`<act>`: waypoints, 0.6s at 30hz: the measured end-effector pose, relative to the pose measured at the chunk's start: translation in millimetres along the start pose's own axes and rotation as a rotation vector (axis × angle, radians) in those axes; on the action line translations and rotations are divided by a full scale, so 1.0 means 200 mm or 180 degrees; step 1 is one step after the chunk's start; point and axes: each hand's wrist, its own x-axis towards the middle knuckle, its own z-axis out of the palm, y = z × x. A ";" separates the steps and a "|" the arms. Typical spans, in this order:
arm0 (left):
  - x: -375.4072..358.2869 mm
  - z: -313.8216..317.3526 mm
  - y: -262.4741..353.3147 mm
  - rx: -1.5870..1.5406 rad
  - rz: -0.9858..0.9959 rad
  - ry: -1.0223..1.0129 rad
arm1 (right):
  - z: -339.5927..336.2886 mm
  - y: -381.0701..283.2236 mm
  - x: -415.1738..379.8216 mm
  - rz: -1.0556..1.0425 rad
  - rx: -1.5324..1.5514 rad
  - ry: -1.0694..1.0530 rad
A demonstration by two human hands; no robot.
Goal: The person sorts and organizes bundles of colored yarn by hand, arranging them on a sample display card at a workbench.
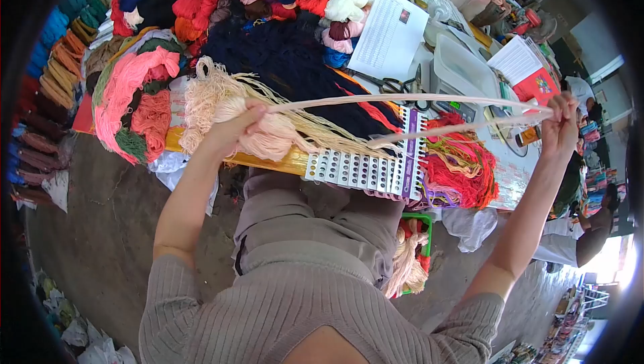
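ribbed top (pixel 295 304); left hand (pixel 236 127) and right hand (pixel 561 125) span stringy pale yarn (pixel 402 98)

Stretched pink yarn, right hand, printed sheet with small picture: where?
Stretched pink yarn (pixel 416 98): head view, upper strand's middle.
Right hand (pixel 561 128): head view, hand's middle.
Printed sheet (pixel 385 39): head view, paper's middle.

Pale pink strands (pixel 402 100) stretch between our left hand (pixel 240 126) and right hand (pixel 560 119), barring a straight sweep over the punched cards (pixel 352 169). We could slip a hand through the slim gap between upper and lower strands. Navy yarn (pixel 268 52) blocks low passage beyond; red yarn (pixel 463 173) crowds the cards' right; scissors (pixel 396 85) and a tub (pixel 463 66) stand farther off.
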 end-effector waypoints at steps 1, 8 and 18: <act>0.03 -0.10 -0.03 -0.0038 0.0173 0.0157 | -0.17 -0.11 0.00 -0.0194 -0.0512 0.0249; -0.08 -0.31 0.33 -0.0621 0.1382 0.1089 | -0.39 -0.60 -0.20 -0.2012 -0.2968 0.1900; -0.03 0.34 -0.26 -0.1031 -0.1764 -0.0045 | -0.13 1.26 -0.60 0.1500 -0.4185 -0.0282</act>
